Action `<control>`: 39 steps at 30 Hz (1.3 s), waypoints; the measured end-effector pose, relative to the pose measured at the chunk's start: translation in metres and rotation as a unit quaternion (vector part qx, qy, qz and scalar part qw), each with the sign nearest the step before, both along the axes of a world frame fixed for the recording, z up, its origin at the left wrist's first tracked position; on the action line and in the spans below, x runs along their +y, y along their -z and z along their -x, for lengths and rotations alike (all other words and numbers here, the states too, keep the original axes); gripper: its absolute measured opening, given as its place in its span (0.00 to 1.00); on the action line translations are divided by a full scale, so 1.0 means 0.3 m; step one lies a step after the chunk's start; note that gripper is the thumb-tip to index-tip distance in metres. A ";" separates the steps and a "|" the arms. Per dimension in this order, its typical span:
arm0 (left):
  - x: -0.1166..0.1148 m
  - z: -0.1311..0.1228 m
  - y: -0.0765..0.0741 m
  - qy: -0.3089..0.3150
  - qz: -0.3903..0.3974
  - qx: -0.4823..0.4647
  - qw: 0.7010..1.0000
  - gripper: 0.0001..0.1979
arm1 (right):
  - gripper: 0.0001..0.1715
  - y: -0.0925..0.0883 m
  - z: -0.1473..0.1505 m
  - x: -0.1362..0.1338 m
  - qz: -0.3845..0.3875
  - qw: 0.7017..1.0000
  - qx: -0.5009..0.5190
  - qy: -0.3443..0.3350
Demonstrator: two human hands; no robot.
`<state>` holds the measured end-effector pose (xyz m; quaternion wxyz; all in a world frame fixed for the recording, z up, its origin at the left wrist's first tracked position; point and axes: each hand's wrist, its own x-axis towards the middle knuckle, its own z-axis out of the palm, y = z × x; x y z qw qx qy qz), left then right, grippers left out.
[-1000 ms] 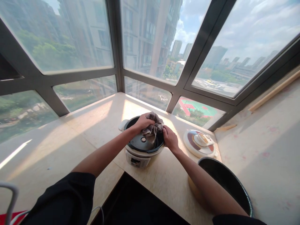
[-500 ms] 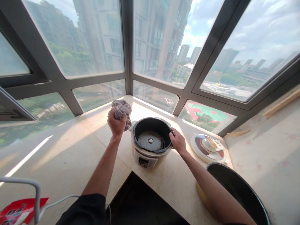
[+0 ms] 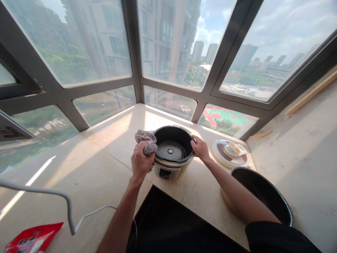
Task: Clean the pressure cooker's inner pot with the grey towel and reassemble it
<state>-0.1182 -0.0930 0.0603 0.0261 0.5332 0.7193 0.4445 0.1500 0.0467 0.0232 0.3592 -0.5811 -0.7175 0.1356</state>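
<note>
An open rice cooker (image 3: 172, 165) stands on the beige window ledge (image 3: 110, 140), its dark inner bowl bare with a round plate at the bottom. My left hand (image 3: 140, 161) is closed around a crumpled grey cloth (image 3: 146, 142) held against the cooker's left outer rim. My right hand (image 3: 201, 148) grips the cooker's right rim, fingers curled over the edge.
The cooker's white lid (image 3: 231, 154) lies on the ledge to the right. A large black pot (image 3: 263, 196) sits near my right forearm. A white cable (image 3: 68, 211) and a red packet (image 3: 33, 240) lie at lower left. Windows surround the ledge.
My left hand lifted the cloth out of the cooker's bowl, raised it to the left, then lowered it to the cooker's left outer side. My right hand stayed on the rim.
</note>
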 end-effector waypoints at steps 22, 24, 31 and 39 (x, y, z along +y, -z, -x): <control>-0.255 -0.257 0.049 0.334 0.047 -0.037 0.941 0.26 | 0.24 0.005 -0.010 -0.003 0.014 0.998 0.053 0.018; -0.265 -0.279 0.047 0.362 0.035 -0.039 0.931 0.25 | 0.26 -0.001 -0.015 -0.007 0.015 0.998 0.055 0.005; -0.279 -0.302 0.065 0.403 0.007 -0.041 0.914 0.24 | 0.34 0.014 -0.059 -0.061 0.041 0.987 0.155 -0.030; -0.242 -0.316 0.103 0.474 0.009 -0.054 0.879 0.27 | 0.41 0.016 -0.148 -0.392 0.085 0.946 0.312 0.008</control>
